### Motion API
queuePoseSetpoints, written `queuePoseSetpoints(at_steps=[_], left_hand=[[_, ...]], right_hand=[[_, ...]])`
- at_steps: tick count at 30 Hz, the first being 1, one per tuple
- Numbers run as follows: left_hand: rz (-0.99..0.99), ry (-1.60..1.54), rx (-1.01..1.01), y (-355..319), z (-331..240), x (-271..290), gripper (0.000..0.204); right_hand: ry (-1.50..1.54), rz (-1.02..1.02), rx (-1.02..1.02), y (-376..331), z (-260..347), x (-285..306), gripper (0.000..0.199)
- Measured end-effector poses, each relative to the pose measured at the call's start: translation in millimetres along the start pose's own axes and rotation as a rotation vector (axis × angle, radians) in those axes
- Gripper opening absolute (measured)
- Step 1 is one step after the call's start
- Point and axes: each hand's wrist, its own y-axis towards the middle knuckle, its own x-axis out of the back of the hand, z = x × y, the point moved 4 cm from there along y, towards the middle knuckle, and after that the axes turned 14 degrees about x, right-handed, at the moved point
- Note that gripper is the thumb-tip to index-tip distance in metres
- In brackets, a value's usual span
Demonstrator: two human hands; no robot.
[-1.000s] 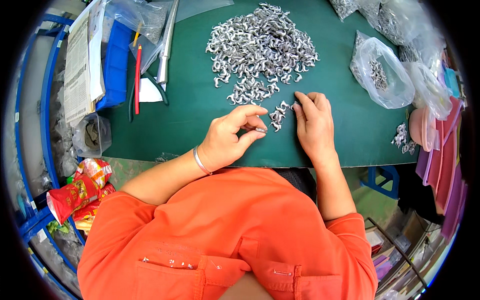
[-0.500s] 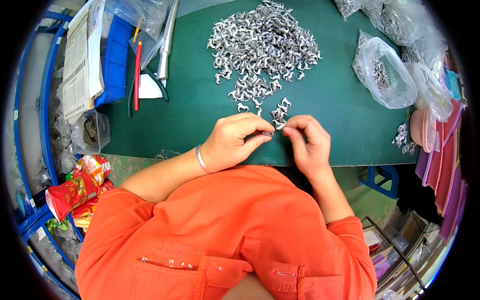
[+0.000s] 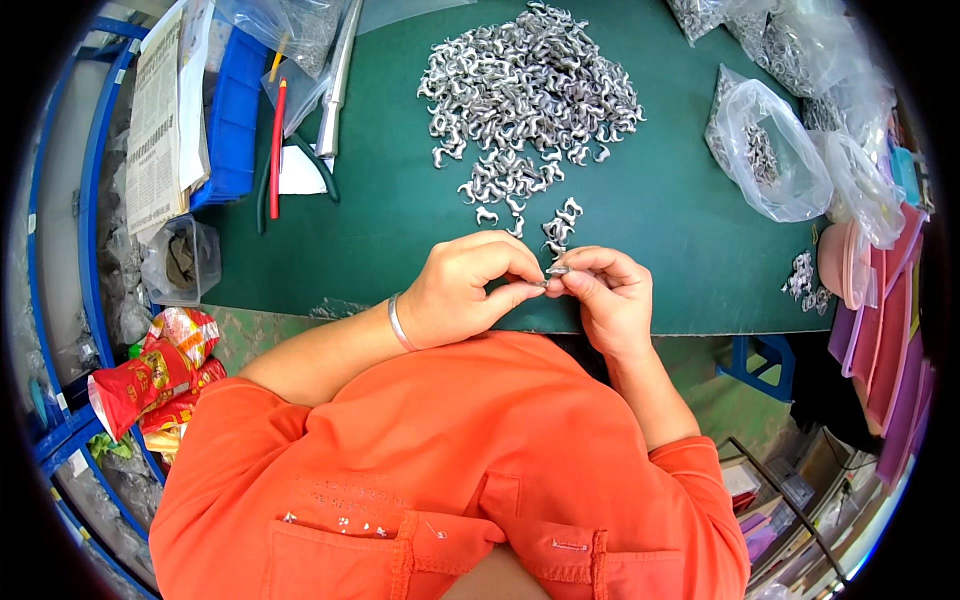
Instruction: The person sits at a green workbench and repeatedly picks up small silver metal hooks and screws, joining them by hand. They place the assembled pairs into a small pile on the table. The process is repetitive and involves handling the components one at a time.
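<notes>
Close to the table's front edge, the fingertips of both hands meet. My left hand [image 3: 470,278] is closed in a pinch on a small metal piece, mostly covered by the fingers. Between the thumb and forefinger of my right hand [image 3: 608,290] is a small silver curved metal piece [image 3: 558,270], its end touching or nearly touching the left fingertips. Just beyond them lies a short cluster of the same curved pieces [image 3: 561,224]. Farther off, a large heap of curved metal pieces [image 3: 530,85] spreads over the green table [image 3: 350,240].
At the left are a blue bin [image 3: 232,120], red-and-green-handled pliers [image 3: 277,150], a metal tapered rod [image 3: 338,85] and a clear tub [image 3: 205,260]. An open plastic bag of metal parts [image 3: 790,190] stands at the right, near a small group of silver pieces [image 3: 803,275].
My right hand has come away from the small cluster, toward me and slightly left, with a curved metal piece in its fingers. It now meets my left hand, which has barely moved.
</notes>
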Motion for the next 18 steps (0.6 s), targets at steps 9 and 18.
queuePoseSetpoints(at_steps=[9,18], left_hand=[[0.177,0.209,0.059,-7.5,12.3,0.9,0.010],[-0.163,0.448,0.056,14.7,14.1,3.0,0.022]], right_hand=[[-1.055,0.475,0.650,-7.1,22.6,-23.2,0.018],[-1.278,0.352,0.585,11.8,22.4,-19.6,0.019]])
